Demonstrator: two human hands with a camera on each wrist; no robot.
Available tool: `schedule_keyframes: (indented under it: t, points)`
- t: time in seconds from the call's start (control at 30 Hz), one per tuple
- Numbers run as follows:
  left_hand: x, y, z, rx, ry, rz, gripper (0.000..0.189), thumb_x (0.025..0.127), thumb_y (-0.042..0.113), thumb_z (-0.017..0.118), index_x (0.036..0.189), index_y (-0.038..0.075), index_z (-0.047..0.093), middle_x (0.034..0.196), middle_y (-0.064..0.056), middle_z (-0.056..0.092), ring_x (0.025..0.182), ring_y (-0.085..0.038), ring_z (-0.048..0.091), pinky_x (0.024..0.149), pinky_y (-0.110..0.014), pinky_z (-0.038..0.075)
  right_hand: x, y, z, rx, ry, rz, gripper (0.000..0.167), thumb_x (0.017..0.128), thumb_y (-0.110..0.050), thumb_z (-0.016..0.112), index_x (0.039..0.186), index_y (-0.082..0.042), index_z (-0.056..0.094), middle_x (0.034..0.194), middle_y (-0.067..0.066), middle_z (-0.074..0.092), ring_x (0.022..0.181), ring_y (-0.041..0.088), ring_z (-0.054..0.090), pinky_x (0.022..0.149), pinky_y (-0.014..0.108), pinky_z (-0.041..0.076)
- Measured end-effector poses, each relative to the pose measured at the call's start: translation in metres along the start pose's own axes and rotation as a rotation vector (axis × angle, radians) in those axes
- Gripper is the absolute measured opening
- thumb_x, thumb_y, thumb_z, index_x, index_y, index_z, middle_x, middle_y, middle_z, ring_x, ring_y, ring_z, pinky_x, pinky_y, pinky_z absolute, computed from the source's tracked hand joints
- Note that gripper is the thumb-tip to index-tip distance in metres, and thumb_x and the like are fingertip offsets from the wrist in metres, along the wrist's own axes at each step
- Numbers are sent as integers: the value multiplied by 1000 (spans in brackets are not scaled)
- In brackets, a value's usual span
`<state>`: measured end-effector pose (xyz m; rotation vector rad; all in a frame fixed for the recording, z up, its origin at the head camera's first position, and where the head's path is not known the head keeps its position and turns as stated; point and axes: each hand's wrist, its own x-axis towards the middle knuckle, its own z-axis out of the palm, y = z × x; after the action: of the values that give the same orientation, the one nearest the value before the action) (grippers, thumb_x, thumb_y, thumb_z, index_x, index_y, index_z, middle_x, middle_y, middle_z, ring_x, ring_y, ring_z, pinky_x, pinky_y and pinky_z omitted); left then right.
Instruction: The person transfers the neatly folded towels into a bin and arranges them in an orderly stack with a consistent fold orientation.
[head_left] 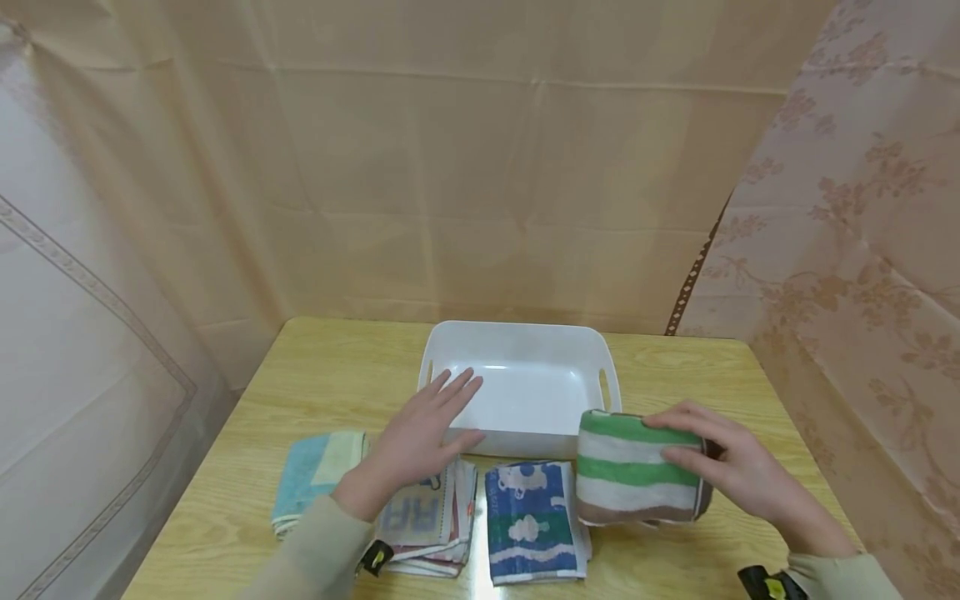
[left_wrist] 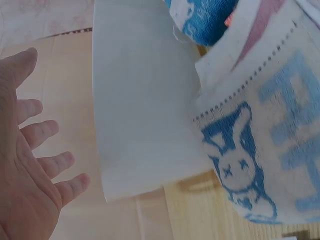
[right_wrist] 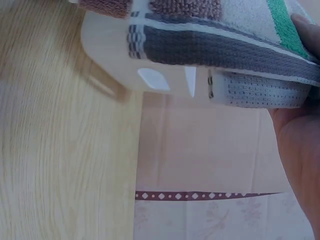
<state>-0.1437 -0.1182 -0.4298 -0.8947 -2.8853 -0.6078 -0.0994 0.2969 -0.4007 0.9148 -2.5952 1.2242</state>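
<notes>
My right hand (head_left: 738, 462) grips the right side of a folded towel (head_left: 637, 462) with green, white and brown stripes. In the right wrist view this towel (right_wrist: 200, 47) shows a dark grey border and appears raised off the table. My left hand (head_left: 416, 437) has its fingers spread and holds nothing; in the head view it overlaps the front left of a white plastic basket (head_left: 517, 333). Below that hand lies a folded towel with letters (head_left: 412, 512), whose rabbit print appears in the left wrist view. A blue folded towel with animal prints (head_left: 528, 521) lies between the hands.
A light blue and pale yellow folded towel (head_left: 300, 475) lies at the left, partly behind the left forearm. The wooden table (head_left: 345, 358) ends against a beige curtain (head_left: 480, 192), with patterned cloth (head_left: 885, 275) hanging at the right. The basket has cut-out side handles.
</notes>
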Motion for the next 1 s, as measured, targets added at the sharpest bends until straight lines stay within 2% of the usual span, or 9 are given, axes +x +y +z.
schedule_keyframes:
  t: [0.13,0.33,0.47,0.6,0.77,1.0]
  points:
    - [1,9,2,-29,-3,25,72,103,51,55,162,18,31,166,-2,33,153,-36,27,121,-56,29,5,-3,3,-6,28,6,48,89,10,71,129,-16,69,120,-8,65,97,7,59,71,22,52]
    - [5,25,6,-81,-43,17,71,103,53,54,162,24,30,163,2,38,151,-30,33,119,-54,33,12,-7,9,-19,63,12,47,89,9,72,128,-17,70,120,-10,65,97,6,60,71,21,53]
    - [7,36,9,-110,-65,12,72,102,58,51,163,26,29,159,-4,44,147,-31,40,115,-53,39,18,-8,14,10,76,12,46,89,9,72,128,-15,70,120,-10,65,96,7,60,69,22,53]
    - [10,46,11,-171,-76,13,73,102,59,50,163,25,28,158,-9,46,145,-30,44,115,-50,40,24,-11,19,38,91,6,45,89,8,72,128,-14,70,120,-8,64,94,8,59,67,23,52]
    - [15,56,15,-250,-86,16,76,102,58,52,164,22,25,158,0,46,143,-24,46,115,-46,41,30,-14,25,87,109,-21,45,89,10,71,128,-13,70,116,-5,64,88,9,57,63,24,51]
    - [20,64,20,-357,-74,-31,84,99,60,57,165,28,16,154,3,50,139,-24,51,112,-48,44,36,-17,32,133,140,-51,45,89,14,69,127,-10,70,116,-4,64,87,9,57,62,24,51]
